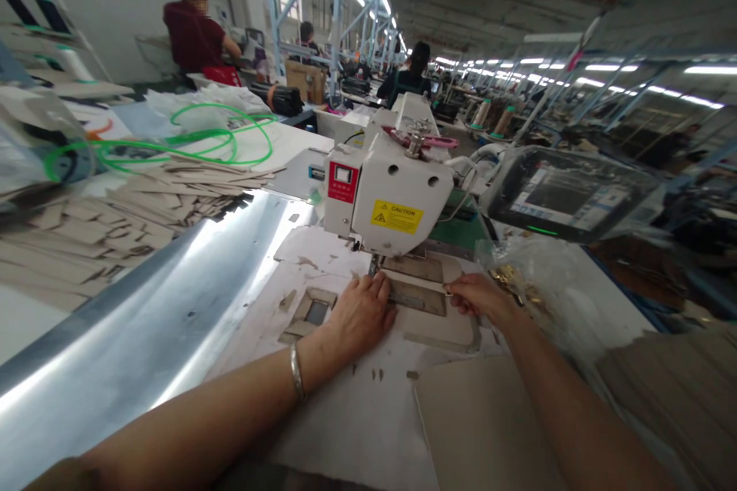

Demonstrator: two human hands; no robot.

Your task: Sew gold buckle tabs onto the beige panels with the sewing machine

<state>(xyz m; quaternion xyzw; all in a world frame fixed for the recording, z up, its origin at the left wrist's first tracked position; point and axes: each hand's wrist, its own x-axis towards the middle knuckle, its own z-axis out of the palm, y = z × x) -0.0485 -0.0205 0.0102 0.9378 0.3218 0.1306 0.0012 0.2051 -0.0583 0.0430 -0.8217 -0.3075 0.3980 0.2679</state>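
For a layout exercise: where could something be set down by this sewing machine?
Free: white sheet between left forearm and tan board; shiny panel beside cardboard strips. Crowded: under the sewing machine, where left hand and right hand hold the template.

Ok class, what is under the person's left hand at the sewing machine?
The left hand rests on a white sheet with cut-out openings, beside a beige panel. What lies directly beneath the palm is covered and cannot be seen.

a sewing table (345, 406) carries a stitching template (418, 295) and stacked strips (115, 234).
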